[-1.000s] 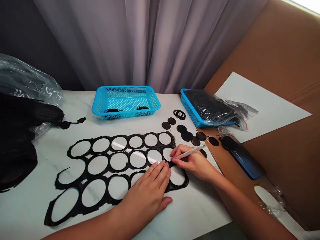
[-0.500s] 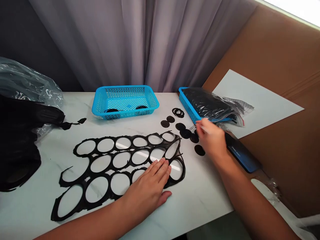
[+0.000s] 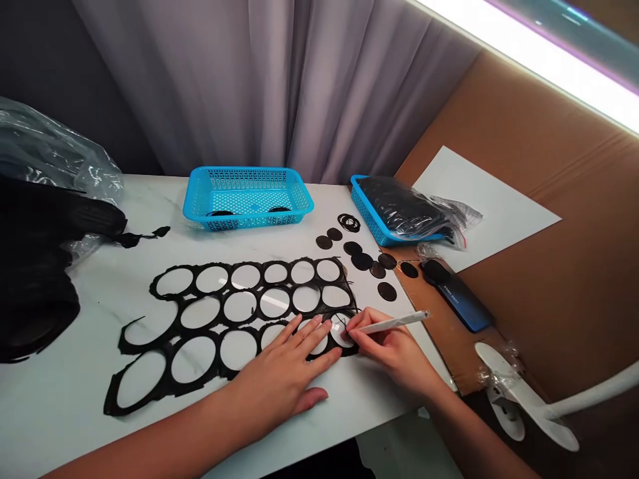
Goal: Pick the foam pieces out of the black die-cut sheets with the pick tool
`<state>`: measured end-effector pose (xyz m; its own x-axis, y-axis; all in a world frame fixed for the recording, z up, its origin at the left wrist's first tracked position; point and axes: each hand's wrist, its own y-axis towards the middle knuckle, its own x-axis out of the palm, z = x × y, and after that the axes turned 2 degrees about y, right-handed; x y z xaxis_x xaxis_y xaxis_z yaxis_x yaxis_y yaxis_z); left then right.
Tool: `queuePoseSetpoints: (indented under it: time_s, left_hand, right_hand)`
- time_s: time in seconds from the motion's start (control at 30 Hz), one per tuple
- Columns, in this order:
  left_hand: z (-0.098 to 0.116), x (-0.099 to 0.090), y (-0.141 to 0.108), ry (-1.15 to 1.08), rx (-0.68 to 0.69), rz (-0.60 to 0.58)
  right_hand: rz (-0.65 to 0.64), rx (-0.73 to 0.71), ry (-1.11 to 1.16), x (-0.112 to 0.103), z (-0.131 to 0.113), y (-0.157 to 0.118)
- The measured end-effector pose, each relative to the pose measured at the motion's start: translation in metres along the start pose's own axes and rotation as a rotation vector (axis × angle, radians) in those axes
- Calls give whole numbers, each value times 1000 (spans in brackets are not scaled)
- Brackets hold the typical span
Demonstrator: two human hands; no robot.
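A black sheet (image 3: 219, 318) punched with round holes lies flat on the white marble table (image 3: 90, 426). My left hand (image 3: 284, 372) presses palm-down on its right end, fingers spread. My right hand (image 3: 387, 347) grips a thin white pen-like tool (image 3: 394, 322), its tip touching the sheet's lower right hole beside my left fingertips. Several black discs (image 3: 364, 261) lie scattered just beyond the sheet's right end.
A blue basket (image 3: 248, 197) with a few dark rings stands at the back centre. A second blue basket (image 3: 372, 216) holds a bag of black parts. Black material in plastic (image 3: 34, 226) fills the left. Cardboard, a white paper (image 3: 484, 206) and a dark blue case (image 3: 456, 296) lie right.
My right hand went out to the discs at the right, then came back with the tool to the sheet's lower right corner. The left hand stayed pressing the sheet.
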<state>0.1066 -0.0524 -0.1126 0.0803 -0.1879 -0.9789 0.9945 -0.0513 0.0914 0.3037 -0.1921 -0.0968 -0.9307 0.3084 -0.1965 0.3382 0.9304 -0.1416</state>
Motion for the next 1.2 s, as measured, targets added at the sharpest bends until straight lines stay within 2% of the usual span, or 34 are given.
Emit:
queuePoseSetpoints:
  time_s: [0.23,0.43,0.6,0.77,0.9,0.97,1.03,1.07,1.13,1.17,1.2]
  left_hand:
    - [3,0,0,-4,-26,6]
    - [2,2,-1,-25,-16,51]
    - [2,3,0,-8,-19,19]
    - [2,5,-1,-36,-18,49]
    - [2,2,0,-30,-20,1]
    - [2,-1,1,-36,-28,-22]
    - [2,-3,2,-51,-33,-25]
    - [2,-4,2,-60,-35,-22]
    - [2,-5,1,-70,-35,-17]
    - [2,-6,1,-72,-37,-17]
    - [2,-6,1,-71,-40,-18]
  right_hand:
    - [-45,-68,-138,4,6,-9]
    - [-25,-61,-160,8,10,-10]
    - [-9,-106,-220,8,10,-11]
    - [27,-225,-368,12,13,-20]
    - [46,-427,-614,21,24,-27]
    - [54,-517,-750,14,26,-23]
    - [176,-551,-832,-8,25,-11]
    - [293,-538,-851,-23,23,-2]
    - [657,-444,-860,-55,18,16]
    - [759,-370,-833,-69,15,24]
    - [808,-301,-765,-78,12,30]
